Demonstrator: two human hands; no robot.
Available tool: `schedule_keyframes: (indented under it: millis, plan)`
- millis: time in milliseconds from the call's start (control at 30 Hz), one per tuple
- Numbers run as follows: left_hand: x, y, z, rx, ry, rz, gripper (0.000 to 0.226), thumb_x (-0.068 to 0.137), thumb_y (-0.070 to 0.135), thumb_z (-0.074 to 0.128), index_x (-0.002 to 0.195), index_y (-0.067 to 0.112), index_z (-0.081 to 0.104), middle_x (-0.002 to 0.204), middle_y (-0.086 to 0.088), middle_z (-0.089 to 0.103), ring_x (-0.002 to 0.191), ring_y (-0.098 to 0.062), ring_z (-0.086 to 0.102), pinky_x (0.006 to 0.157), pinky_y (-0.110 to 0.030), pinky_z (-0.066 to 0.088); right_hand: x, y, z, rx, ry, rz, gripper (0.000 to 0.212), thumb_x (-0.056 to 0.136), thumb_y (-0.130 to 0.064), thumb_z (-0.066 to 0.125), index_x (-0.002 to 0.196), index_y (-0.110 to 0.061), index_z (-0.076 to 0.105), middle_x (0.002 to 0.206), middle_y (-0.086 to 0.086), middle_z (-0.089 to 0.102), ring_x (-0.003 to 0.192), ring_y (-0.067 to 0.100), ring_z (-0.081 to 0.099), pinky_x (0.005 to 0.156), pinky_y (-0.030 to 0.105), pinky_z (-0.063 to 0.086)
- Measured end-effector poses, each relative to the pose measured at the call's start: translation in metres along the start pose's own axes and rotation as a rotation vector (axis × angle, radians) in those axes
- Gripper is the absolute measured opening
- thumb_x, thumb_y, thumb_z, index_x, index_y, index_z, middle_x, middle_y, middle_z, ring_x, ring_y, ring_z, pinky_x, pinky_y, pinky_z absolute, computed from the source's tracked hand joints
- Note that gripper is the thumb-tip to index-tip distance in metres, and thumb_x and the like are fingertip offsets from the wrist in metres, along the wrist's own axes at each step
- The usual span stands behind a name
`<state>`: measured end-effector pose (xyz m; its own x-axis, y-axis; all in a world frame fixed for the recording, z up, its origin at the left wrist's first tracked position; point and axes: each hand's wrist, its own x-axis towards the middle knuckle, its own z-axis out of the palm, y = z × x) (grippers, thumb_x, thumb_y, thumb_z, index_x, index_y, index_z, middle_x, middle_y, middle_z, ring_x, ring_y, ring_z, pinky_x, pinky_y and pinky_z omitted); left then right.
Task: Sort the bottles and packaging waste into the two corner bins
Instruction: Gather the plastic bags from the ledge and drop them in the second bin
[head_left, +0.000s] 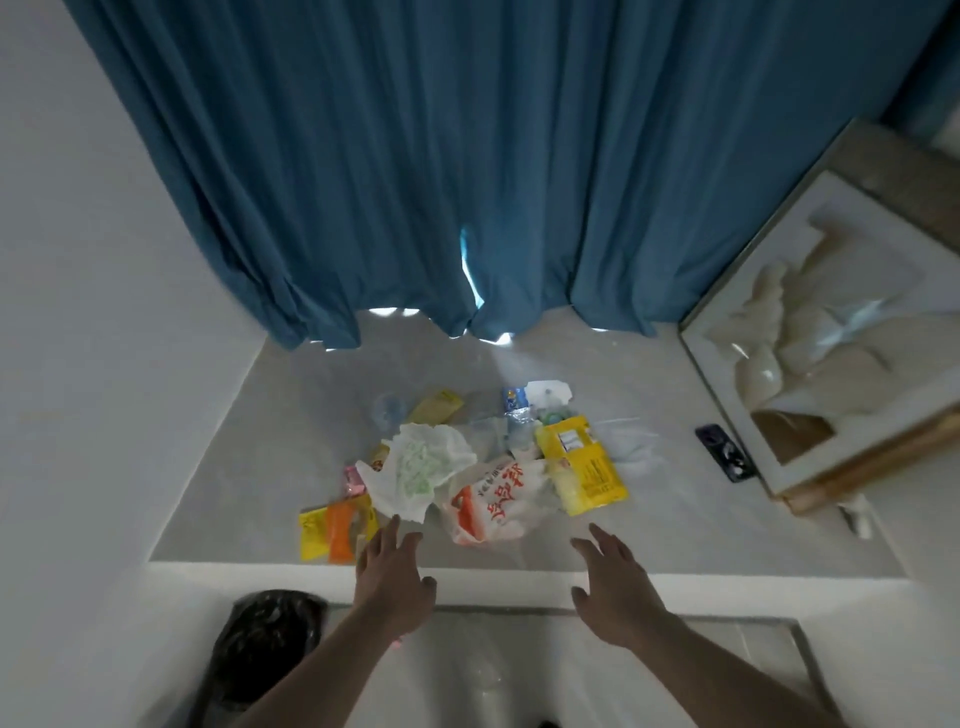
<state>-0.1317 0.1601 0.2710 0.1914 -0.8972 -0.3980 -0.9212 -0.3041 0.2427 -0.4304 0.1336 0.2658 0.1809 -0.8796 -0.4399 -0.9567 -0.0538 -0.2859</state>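
- Because nothing is picked yet, left hand (393, 570) and right hand (614, 583) hover released, spread, empty, near the waste pile (483, 462).
- Black-lined bin (265, 642) waits below the ledge.

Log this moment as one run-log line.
phase: reaching | left hand: open, above ledge edge | right hand: open, empty | target: pile of mixed packaging waste on grey ledge | black-bagged bin: lower left

Blue curtain (467, 156) backs pale ledge (270, 415); white wall (78, 260) left.
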Motion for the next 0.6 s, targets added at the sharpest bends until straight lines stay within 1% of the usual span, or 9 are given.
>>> schedule_keyframes:
  millis: [133, 267, 400, 600]
  plan:
    - [-0.013, 0.017, 0.027, -0.028, -0.058, 0.005, 0.069, 0.091, 0.043, 0.06, 0.154, 0.031, 0.034, 0.169, -0.003, 0.004, 0.155, -0.028, 0.007, 0.124, -0.042, 0.017, -0.017, 0.032, 0.003, 0.002, 0.005, 0.049, 0.068, 0.095, -0.038, 0.055, 0.156, -0.031, 0.025, 0.167, -0.002, 0.006, 0.153, 0.025, 0.012, 0.119, 0.039, 0.03]
    - [-0.03, 0.025, 0.046, -0.061, -0.101, 0.003, 0.068, 0.089, 0.043, 0.059, 0.152, 0.031, 0.036, 0.168, -0.002, 0.006, 0.154, -0.026, 0.011, 0.125, -0.042, 0.018, -0.028, 0.048, 0.003, 0.027, -0.015, 0.058, 0.068, 0.095, -0.037, 0.055, 0.155, -0.03, 0.026, 0.167, -0.001, 0.007, 0.153, 0.024, 0.013, 0.118, 0.039, 0.032]
    - [-0.029, 0.041, 0.05, -0.091, -0.094, -0.029, 0.067, 0.088, 0.042, 0.059, 0.151, 0.033, 0.038, 0.168, -0.001, 0.007, 0.153, -0.026, 0.013, 0.124, -0.043, 0.019, -0.021, 0.065, -0.004, 0.056, -0.016, 0.016, 0.068, 0.094, -0.038, 0.056, 0.155, -0.03, 0.027, 0.167, -0.001, 0.008, 0.152, 0.023, 0.015, 0.117, 0.038, 0.033]
    - [-0.013, 0.084, 0.052, -0.134, -0.035, -0.142, 0.067, 0.088, 0.044, 0.061, 0.15, 0.033, 0.039, 0.168, -0.001, 0.009, 0.152, -0.027, 0.018, 0.122, -0.043, 0.025, 0.011, 0.113, -0.04, 0.068, -0.043, -0.06, 0.067, 0.095, -0.037, 0.057, 0.154, -0.03, 0.028, 0.166, -0.002, 0.009, 0.152, 0.024, 0.018, 0.117, 0.038, 0.033]
